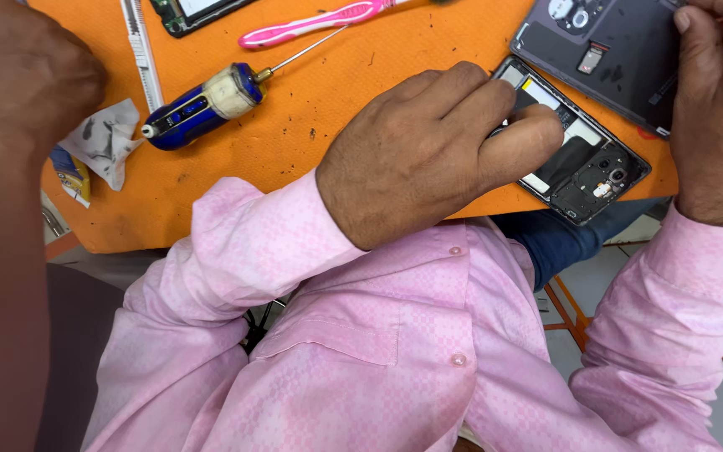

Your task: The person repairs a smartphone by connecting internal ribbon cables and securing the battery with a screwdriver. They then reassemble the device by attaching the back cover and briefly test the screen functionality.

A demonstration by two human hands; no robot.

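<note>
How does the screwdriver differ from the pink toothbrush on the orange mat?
The screwdriver has a thick blue-and-white handle and thin metal shaft; the toothbrush is slim and pink all along. The screwdriver lies nearer the left hand; the toothbrush lies farther up the mat. Both lie flat, untouched.

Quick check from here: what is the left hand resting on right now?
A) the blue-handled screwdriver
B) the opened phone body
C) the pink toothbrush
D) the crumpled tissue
B: the left hand lies with its fingers on the opened phone body at the edge of the orange mat, while the blue-handled screwdriver and pink toothbrush lie untouched farther off.
</note>
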